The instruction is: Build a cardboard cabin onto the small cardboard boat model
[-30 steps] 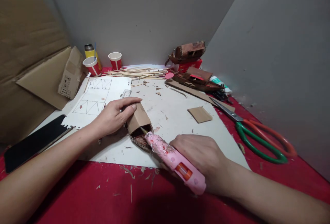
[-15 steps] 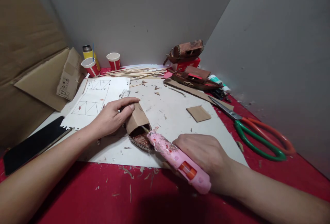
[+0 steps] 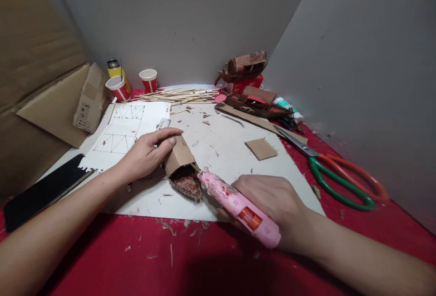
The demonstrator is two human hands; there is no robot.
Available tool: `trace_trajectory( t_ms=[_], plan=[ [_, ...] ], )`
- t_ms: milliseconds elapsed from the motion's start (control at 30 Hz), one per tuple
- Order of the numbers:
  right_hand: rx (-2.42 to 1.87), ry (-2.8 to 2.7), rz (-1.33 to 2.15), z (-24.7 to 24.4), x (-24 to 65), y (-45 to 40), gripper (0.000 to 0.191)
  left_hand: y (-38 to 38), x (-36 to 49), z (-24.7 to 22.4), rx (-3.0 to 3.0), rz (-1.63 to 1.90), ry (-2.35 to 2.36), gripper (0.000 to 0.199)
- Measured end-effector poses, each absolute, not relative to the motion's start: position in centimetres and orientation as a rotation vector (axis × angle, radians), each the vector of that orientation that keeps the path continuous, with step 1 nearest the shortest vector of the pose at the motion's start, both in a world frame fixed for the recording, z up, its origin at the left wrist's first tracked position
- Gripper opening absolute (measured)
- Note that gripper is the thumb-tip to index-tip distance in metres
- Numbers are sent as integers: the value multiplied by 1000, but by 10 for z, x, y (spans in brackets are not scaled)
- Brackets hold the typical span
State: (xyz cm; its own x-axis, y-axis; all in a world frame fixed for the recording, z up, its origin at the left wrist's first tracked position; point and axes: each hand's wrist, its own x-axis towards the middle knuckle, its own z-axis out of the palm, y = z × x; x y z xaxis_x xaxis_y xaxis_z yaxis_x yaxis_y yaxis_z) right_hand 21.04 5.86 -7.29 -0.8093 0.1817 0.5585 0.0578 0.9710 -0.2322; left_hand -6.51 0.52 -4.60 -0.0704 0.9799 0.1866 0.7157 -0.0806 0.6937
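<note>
A small cardboard model boat [image 3: 180, 156] with a folded cardboard cabin lies on the white sheet, its brown-stained bow [image 3: 187, 185] toward me. My left hand [image 3: 153, 150] grips the cabin, thumb and fingers over its top and far side. In my right hand [image 3: 269, 198] is a pink hot glue gun [image 3: 235, 200], smeared with old glue and showing an orange part in its side. Its nozzle meets the cabin's right lower edge, by the open end. The fingers around the handle are mostly hidden behind the gun and the back of the hand.
Large scissors [image 3: 327, 168] with green and orange handles lie at right. A loose cardboard square [image 3: 261, 148] is nearer the middle. Behind are finished model boats [image 3: 255, 100], thin wooden sticks [image 3: 180, 96] and paper cups [image 3: 149, 80]. At left lie a drawing [image 3: 126, 127] and a black phone [image 3: 44, 191].
The glue gun's nozzle has shifted slightly right, from the cabin's opening to its right edge, and its rear end has risen a little. My left hand still holds the boat.
</note>
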Motion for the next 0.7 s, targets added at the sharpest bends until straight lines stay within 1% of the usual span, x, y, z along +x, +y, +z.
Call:
trace_trajectory(
  t_ms=[467, 700],
  plan=[
    [-222, -2511, 199, -73, 214, 60, 24, 6, -66, -47, 1811, 949, 1826, 36],
    [-241, -2524, 161, -76, 213, 61, 22, 6, -68, -47, 1804, 964, 1814, 36]
  ],
)
